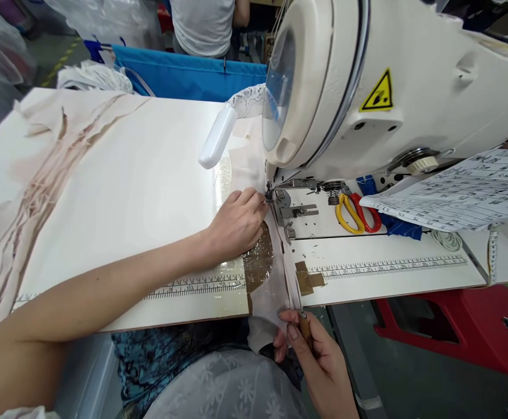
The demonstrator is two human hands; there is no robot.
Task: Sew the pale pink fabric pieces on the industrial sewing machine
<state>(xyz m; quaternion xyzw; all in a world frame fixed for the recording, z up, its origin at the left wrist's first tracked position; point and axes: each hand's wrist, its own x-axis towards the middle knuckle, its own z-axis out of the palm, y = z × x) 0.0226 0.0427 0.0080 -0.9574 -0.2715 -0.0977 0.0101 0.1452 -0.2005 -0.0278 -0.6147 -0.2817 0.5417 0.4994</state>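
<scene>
A strip of thin pale pink fabric point(266, 299) runs from the needle area of a white sewing machine point(341, 70) down over the table's front edge. Close by the presser foot point(270, 195), my left hand point(241, 220) is closed with curled fingers on the fabric. Below the table edge, my right hand point(319, 355) pinches the near end of the fabric's narrow folded edge. A small wooden-handled tool point(305, 330) is also held in that hand; its tip is hidden. White lace point(249, 100) lies behind the needle area.
Red-and-yellow-handled scissors point(358, 213) lie right of the needle, beside blue cloth point(400, 226) and a written paper sheet point(463, 192). Bunched pink fabric pieces point(48, 180) cover the table's left. A red stool point(467, 331) stands at right. A person point(203, 26) sits beyond.
</scene>
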